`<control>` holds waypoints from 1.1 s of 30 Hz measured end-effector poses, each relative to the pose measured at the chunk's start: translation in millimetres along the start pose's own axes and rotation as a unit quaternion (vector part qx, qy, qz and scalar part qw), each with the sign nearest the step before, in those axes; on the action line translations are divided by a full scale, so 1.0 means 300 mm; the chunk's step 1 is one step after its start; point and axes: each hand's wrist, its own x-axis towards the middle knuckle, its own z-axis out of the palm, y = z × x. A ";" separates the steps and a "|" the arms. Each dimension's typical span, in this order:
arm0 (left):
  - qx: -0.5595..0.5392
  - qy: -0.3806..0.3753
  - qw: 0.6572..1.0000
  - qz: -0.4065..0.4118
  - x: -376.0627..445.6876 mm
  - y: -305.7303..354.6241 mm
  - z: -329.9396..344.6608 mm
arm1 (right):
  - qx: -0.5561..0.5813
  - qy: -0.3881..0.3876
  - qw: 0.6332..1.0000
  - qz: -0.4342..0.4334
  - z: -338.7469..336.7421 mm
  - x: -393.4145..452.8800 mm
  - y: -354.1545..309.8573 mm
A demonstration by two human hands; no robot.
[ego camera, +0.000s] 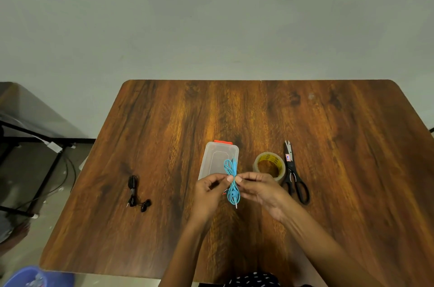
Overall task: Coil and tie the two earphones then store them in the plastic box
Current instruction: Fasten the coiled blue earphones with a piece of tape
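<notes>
A coiled blue earphone point(232, 184) hangs upright between my hands above the table centre. My left hand point(210, 194) pinches its middle from the left, and my right hand point(260, 190) pinches the same spot from the right. The jack end points down. Just behind the hands lies the clear plastic box point(217, 159) with a red clasp at its far end, lid on. A black earphone point(136, 191), bundled, lies on the table at the left, away from both hands.
A roll of clear tape point(270, 165) sits right of the box, partly behind my right hand. Black scissors point(294, 176) lie beside it. The wooden table point(328, 145) has bare surface all around. A blue tub point(35, 277) stands on the floor at the lower left.
</notes>
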 end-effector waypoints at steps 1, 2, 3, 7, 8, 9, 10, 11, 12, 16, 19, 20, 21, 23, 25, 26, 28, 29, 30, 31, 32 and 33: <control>-0.013 -0.008 1.000 -0.016 -0.001 0.000 0.001 | 0.001 -0.009 1.000 0.001 -0.004 -0.001 -0.002; -0.024 -0.015 0.999 -0.029 -0.002 -0.004 0.002 | 0.006 -0.019 1.000 0.004 -0.008 -0.001 -0.004; -0.032 -0.017 0.999 -0.038 -0.003 -0.007 0.003 | 0.013 -0.028 0.999 0.007 -0.014 -0.002 -0.006; -0.057 -0.012 0.997 -0.054 -0.005 -0.007 0.003 | 0.036 -0.054 0.998 0.013 -0.020 0.001 -0.008; -0.061 -0.011 0.996 -0.056 -0.005 -0.008 0.003 | 0.040 -0.058 0.997 0.012 -0.021 0.003 -0.007; -0.065 -0.011 0.996 -0.059 -0.005 -0.008 0.003 | 0.043 -0.060 0.997 0.012 -0.023 0.005 -0.008; -0.070 -0.011 0.996 -0.061 -0.006 -0.009 0.005 | 0.046 -0.063 0.997 0.011 -0.025 0.006 -0.008; -0.076 -0.010 0.995 -0.064 -0.007 -0.009 0.005 | 0.047 -0.068 0.997 0.012 -0.027 0.006 -0.009; -0.082 -0.010 0.994 -0.066 -0.009 -0.011 0.005 | 0.046 -0.072 0.996 0.014 -0.028 0.006 -0.010; -0.107 -0.011 0.992 -0.063 -0.016 -0.010 0.004 | 0.030 -0.079 0.996 0.010 -0.037 0.004 -0.021; -0.108 -0.017 0.993 -0.054 -0.016 -0.008 0.005 | 0.021 -0.073 0.997 0.013 -0.036 -0.002 -0.029; -0.111 -0.019 0.992 -0.056 -0.015 -0.006 0.005 | 0.023 -0.070 0.997 0.017 -0.033 -0.003 -0.030; -0.117 -0.019 0.991 -0.059 -0.014 -0.003 0.006 | 0.028 -0.067 0.997 0.022 -0.030 -0.001 -0.028; -0.124 -0.015 0.991 -0.055 -0.011 -0.002 0.007 | 0.056 -0.065 0.996 0.040 -0.024 0.002 -0.025; -0.116 -0.009 0.992 -0.041 -0.012 -0.001 0.010 | 0.095 -0.071 0.991 0.063 -0.020 0.006 -0.020; -0.110 -0.006 0.993 -0.034 -0.012 -0.003 0.010 | 0.113 -0.075 0.988 0.074 -0.020 0.007 -0.017; -0.094 -0.002 0.995 -0.017 -0.013 -0.007 0.011 | 0.136 -0.078 0.983 0.092 -0.022 0.007 -0.010; -0.087 -0.002 0.996 -0.010 -0.013 -0.007 0.010 | 0.142 -0.078 0.982 0.097 -0.024 0.007 -0.007; -0.078 -0.001 0.997 -0.002 -0.012 -0.008 0.008 | 0.144 -0.079 0.981 0.099 -0.024 0.006 -0.005; -0.068 -0.001 0.998 0.007 -0.011 -0.008 0.007 | 0.144 -0.081 0.981 0.100 -0.025 0.006 -0.004; -0.053 0.000 0.998 0.021 -0.009 -0.009 0.005 | 0.142 -0.083 0.981 0.098 -0.026 0.006 -0.003; -0.037 0.005 0.999 0.038 -0.009 -0.009 0.005 | 0.138 -0.084 0.982 0.094 -0.027 0.008 -0.002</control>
